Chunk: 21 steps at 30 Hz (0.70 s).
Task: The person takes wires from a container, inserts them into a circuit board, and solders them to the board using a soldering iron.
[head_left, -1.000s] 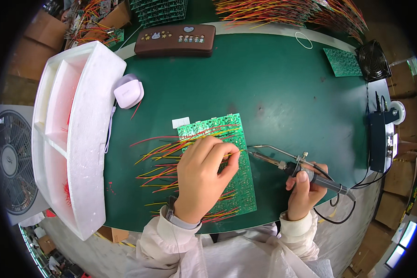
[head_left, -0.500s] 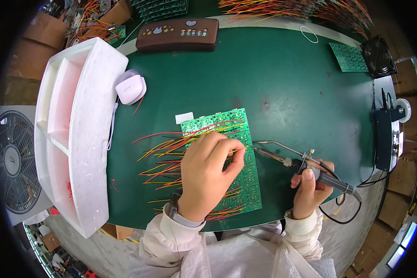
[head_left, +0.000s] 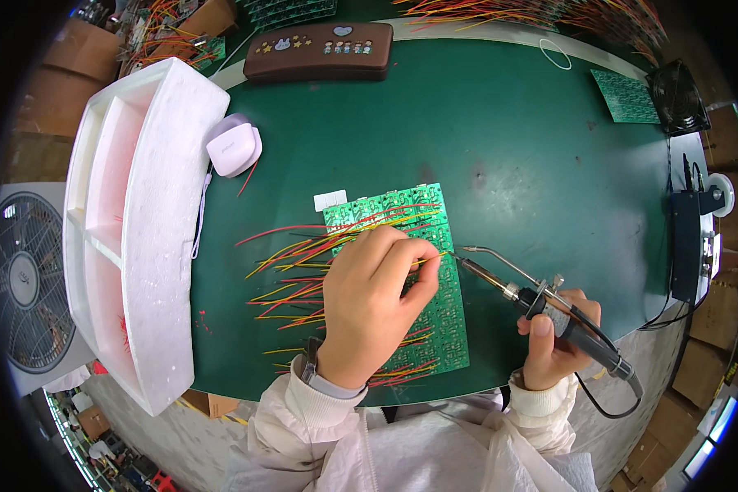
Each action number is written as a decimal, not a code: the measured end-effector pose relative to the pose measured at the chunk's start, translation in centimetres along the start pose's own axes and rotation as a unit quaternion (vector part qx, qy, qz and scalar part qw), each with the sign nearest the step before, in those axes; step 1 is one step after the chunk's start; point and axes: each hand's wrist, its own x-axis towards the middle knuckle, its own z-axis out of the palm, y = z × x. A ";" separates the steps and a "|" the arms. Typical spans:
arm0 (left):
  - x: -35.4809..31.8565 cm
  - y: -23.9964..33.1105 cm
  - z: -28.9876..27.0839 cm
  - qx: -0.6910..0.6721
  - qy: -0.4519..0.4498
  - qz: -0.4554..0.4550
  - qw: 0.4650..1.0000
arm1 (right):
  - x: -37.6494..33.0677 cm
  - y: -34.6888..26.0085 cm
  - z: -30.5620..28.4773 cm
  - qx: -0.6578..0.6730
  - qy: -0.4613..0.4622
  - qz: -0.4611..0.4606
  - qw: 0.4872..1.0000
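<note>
A green circuit board panel (head_left: 451, 328) lies on the green mat, with red, yellow and black wires (head_left: 291, 261) running off its left side. Over the board, my left hand (head_left: 377, 299) pinches a thin yellow wire (head_left: 431, 259) between thumb and forefinger; its end points at the board's right edge. My right hand (head_left: 553, 344) grips a soldering iron (head_left: 541, 305) with a thin bent metal tube (head_left: 500, 258) fixed along it. The iron's tip is close to the wire's end near the right edge; whether they touch, I cannot tell. My left hand hides the middle of the board.
To the left stands a white foam box (head_left: 160, 246) with compartments, beside a pale pink case (head_left: 234, 150). A brown pencil case (head_left: 320, 53) lies at the back. At the right are a small black fan (head_left: 679, 97), another board (head_left: 625, 96) and a dark device (head_left: 690, 246). Wire bundles (head_left: 533, 16) lie at the far edge.
The soldering iron and my right hand have shifted slightly right, and the iron's rear end has tilted lower. My left hand keeps its pinch on the wire. The whole view has shifted a little.
</note>
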 end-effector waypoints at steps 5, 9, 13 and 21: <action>0.1 0.3 -0.5 0.015 -0.011 0.006 1.000 | 0.5 -0.2 -0.7 0.007 -0.043 -0.060 0.997; 0.4 0.8 -0.7 0.054 -0.020 0.028 0.998 | 1.0 -0.3 -0.6 -0.032 -0.063 -0.109 0.992; 0.4 0.5 -0.3 0.038 -0.015 0.042 0.998 | 1.0 0.1 -0.4 -0.015 -0.048 -0.129 0.990; 0.2 0.5 -0.3 0.009 -0.029 0.026 0.999 | 0.6 0.5 -0.2 0.018 -0.033 -0.106 0.994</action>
